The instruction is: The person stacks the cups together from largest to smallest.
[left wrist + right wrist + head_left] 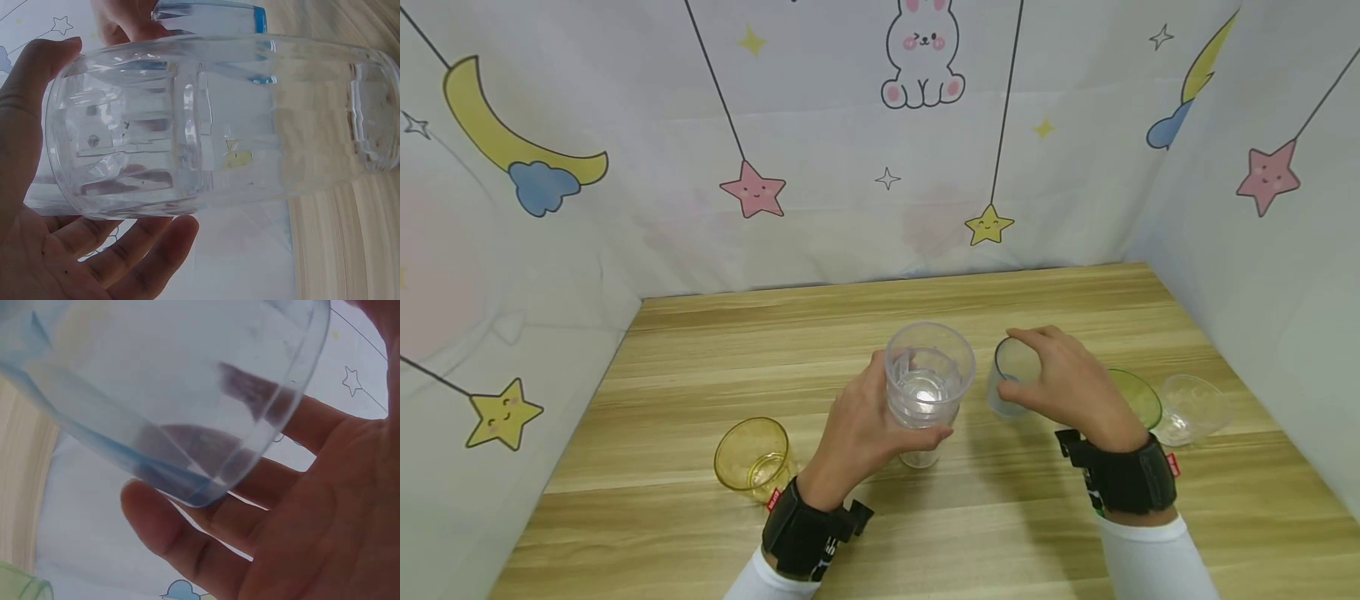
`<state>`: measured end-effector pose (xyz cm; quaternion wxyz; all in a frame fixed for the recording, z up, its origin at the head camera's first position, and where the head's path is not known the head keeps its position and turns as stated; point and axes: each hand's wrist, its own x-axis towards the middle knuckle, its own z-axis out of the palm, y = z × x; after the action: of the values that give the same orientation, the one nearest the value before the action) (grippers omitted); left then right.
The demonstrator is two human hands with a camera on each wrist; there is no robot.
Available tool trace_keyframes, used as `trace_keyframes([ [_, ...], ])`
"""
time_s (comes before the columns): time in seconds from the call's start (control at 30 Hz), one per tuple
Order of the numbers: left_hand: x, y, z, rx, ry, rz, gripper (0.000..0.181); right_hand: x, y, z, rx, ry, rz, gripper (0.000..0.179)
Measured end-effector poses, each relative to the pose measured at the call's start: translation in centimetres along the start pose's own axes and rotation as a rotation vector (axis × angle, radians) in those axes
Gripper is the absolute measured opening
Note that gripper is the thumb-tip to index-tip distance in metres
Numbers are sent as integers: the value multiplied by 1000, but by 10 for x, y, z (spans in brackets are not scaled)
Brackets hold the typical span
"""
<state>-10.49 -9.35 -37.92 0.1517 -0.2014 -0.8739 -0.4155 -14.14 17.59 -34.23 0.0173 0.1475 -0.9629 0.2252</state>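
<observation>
Starting with the head view: gripping a tall, clear plastic cup [927,387] in the left hand [865,425], thumb across the near side, fingers round the far side, parted just enough for the cup's body. Keeping it mouth up, with the hold below the rim presumably there for steadiness. Showing extra rings inside, perhaps from a second one nested within; impossible to be sure. Just across, pinching a blue-tinted see-through tumbler [1018,362] in the right hand [1071,379], thumb and fingertips parted around the rim, likely leaving the lower wall free. Left of the left hand, an amber see-through tumbler [752,454]; right of the right hand, a green see-through cup [1138,400] beside a colourless clear cup [1197,408], probably set aside for elbow room. Underneath it all, a wood-grain tabletop [700,358].

Over to the left wrist view: thumb and fingers on opposite sides of the tall cup, seemingly bracing it near the mouth end, the base towards the wood; touching it or not, cannot tell.

On to the right wrist view: fingers behind the blue-tinted wall, loosely bent, with a green edge off beyond the fingertips.
</observation>
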Motion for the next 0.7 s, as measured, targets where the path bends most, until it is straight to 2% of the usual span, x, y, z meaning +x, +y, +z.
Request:
trace_keyframes([
  [0.7,-1,0,0,-7,-9,-2,92,-6,-8,-5,31,158,-114,66],
])
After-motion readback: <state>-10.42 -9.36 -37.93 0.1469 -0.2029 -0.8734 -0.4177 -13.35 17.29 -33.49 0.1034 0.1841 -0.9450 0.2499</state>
